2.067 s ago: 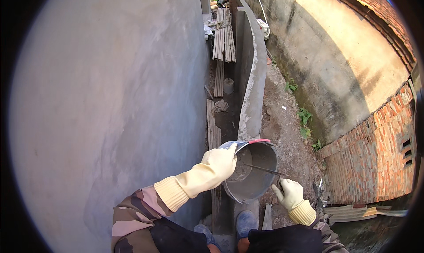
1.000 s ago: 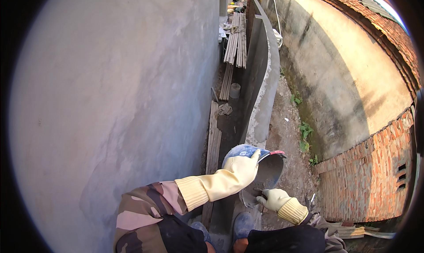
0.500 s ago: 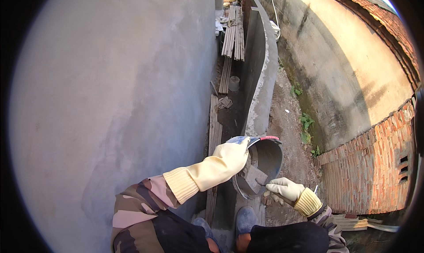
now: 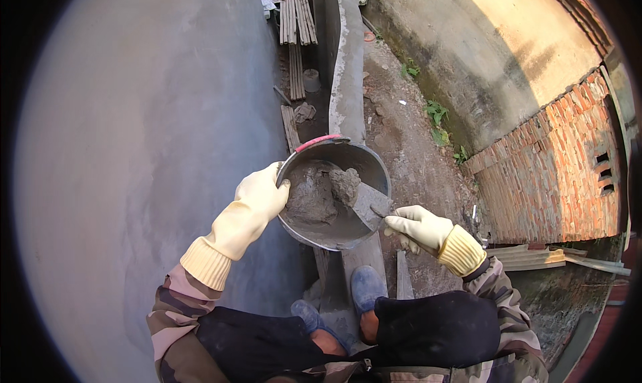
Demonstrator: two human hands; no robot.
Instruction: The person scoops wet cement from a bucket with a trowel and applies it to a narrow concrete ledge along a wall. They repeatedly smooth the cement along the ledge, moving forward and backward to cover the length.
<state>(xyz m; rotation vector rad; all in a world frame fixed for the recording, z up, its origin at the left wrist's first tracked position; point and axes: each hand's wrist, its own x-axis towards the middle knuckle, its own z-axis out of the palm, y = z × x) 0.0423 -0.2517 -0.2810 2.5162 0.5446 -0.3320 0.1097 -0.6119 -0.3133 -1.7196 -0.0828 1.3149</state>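
My left hand (image 4: 259,196), in a cream rubber glove, is closed on the left rim of a round dark bucket (image 4: 366,164). Wet grey mortar (image 4: 311,199) lies inside, mostly along the left side and bottom. A red-sleeved handle (image 4: 314,143) rests along the far rim. In my gloved right hand (image 4: 424,228), at the near right of the bucket, is a trowel (image 4: 372,208). Its flat blade reaches over the rim into the bucket, with a lump of mortar (image 4: 344,185) at its far end. The trowel's grip is largely covered by my fingers.
I stand on a narrow ledge (image 4: 364,252) in line with a low, curving wall (image 4: 348,95). A tall smooth grey wall (image 4: 147,149) rises on the left. Long boards (image 4: 297,15) and a small bucket (image 4: 311,80) lie beyond. To the right are a dirt path (image 4: 408,142) and brickwork (image 4: 535,176).
The bucket's opening now faces me more, showing the mortar. My left hand has gone from the handle side to the left rim. A mortar lump now shows on the trowel; the view has shifted.
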